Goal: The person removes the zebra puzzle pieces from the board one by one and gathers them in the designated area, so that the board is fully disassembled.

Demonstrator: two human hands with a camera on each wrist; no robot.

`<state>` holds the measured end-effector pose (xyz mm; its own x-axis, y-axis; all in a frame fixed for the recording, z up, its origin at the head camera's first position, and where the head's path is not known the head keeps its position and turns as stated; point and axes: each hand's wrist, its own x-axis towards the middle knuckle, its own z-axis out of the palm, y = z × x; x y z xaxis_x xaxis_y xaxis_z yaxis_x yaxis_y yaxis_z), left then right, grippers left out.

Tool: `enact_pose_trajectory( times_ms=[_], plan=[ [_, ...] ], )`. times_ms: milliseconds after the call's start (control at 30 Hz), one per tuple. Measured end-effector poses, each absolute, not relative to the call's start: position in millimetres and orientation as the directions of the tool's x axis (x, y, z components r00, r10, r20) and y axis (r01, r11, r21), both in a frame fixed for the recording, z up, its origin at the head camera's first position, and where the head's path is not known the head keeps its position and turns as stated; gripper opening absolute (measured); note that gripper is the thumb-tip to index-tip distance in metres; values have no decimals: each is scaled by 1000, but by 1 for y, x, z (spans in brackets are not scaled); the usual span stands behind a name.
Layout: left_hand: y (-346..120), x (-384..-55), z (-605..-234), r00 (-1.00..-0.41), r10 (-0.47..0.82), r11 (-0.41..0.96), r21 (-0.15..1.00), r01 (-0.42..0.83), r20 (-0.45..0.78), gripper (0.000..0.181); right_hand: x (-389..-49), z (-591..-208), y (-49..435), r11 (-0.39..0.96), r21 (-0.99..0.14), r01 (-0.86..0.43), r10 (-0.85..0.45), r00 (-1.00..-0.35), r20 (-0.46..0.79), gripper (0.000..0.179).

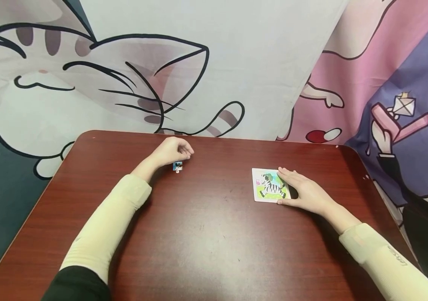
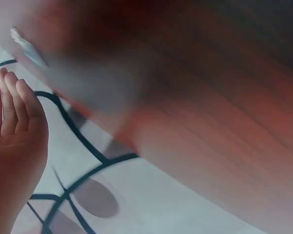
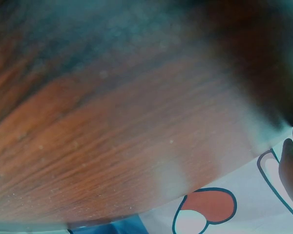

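Note:
On the table, a square zebra picture card (image 1: 272,190) with a white border lies flat, right of centre. My right hand (image 1: 309,193) rests at its right side, fingers stretched along the upper corner and thumb at the lower one. In the right wrist view only a bit of that hand (image 3: 290,163) shows at the edge. My left hand (image 1: 170,151) is over the far left of the table, fingers loosely bent, holding nothing. Just below it lies a small blue, black and white puzzle piece (image 1: 178,167). The left wrist view shows the fingers (image 2: 22,105) side by side.
The reddish-brown wooden table (image 1: 206,242) has rounded far corners. Behind its far edge hangs a white cloth (image 1: 266,62) with a cartoon cat, and a pink and purple printed cloth (image 1: 406,75) is at the right.

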<state>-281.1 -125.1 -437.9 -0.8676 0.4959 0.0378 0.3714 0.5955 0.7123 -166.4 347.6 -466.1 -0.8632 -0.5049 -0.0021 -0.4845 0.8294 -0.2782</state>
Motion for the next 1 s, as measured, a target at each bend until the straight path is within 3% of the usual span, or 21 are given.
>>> enact_pose_trajectory(
  times_ms=[433, 1000],
  plan=[
    [-52, -280, -433, -799, 601, 556, 698, 452, 39, 13, -166, -466, 347, 826, -278, -490, -510, -860, 2, 98],
    [35, -268, -436, -755, 656, 495, 748, 442, 13, 14, -166, -464, 347, 835, -289, -469, -496, -868, -24, 100]
  ],
)
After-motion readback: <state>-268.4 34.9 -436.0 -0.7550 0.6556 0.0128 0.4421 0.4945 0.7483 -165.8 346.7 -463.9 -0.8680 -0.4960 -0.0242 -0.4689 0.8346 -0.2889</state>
